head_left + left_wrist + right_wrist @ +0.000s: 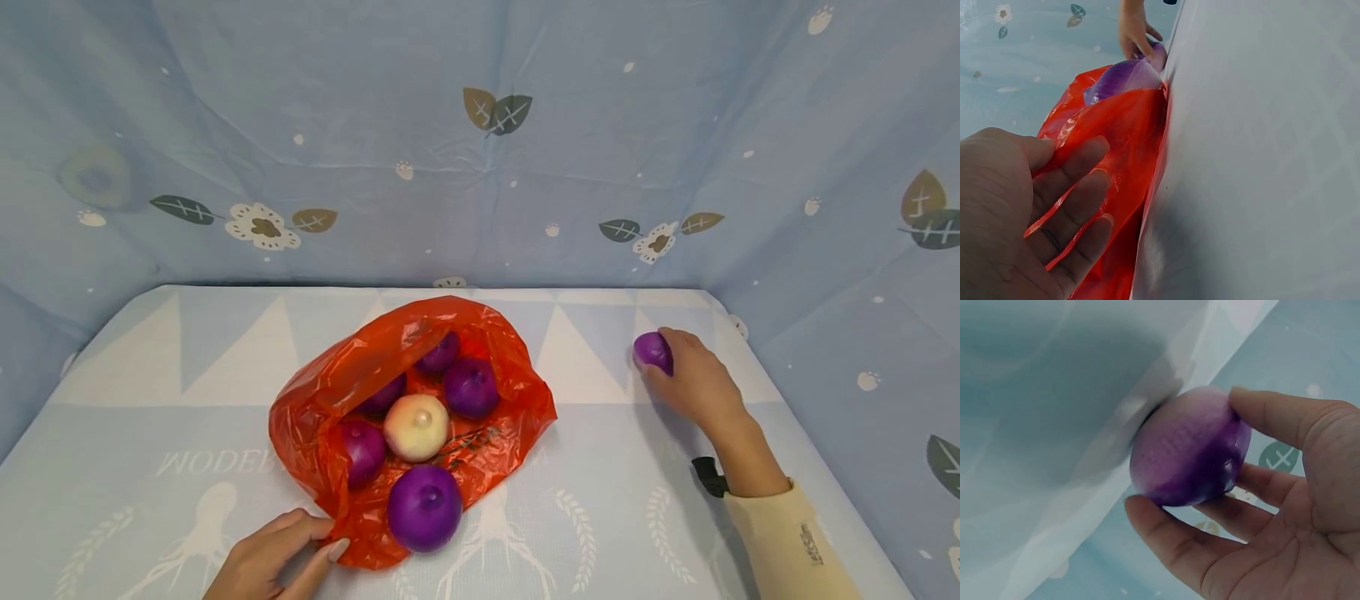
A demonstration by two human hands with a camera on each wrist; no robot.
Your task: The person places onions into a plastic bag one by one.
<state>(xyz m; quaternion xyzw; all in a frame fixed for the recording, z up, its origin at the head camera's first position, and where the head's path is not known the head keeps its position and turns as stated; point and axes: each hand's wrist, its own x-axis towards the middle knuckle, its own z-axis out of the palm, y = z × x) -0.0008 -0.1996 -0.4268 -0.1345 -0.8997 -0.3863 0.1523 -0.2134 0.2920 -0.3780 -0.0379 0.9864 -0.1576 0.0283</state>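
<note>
A red plastic bag (442, 317) lies spread with its mouth towards me. Inside are several glossy purple onion-like balls (471, 388) with small nubs and one cream-coloured ball (417, 427); another, larger purple one (425, 508) sits at the mouth. My left hand (273, 557) holds the near left edge of the bag between thumb and fingers; the left wrist view shows the other fingers (1088, 194) loosely bent along the plastic. Far off to the right, my right hand (697, 379) grips a smaller purple onion-like ball (1191, 450), its fingertips spread round the sides and its paler face turned outward.
A pale, printed cloth covers the table (592, 500). Blue patterned curtains (420, 125) rise at the back and right edges. A black band (708, 477) shows beside my right wrist.
</note>
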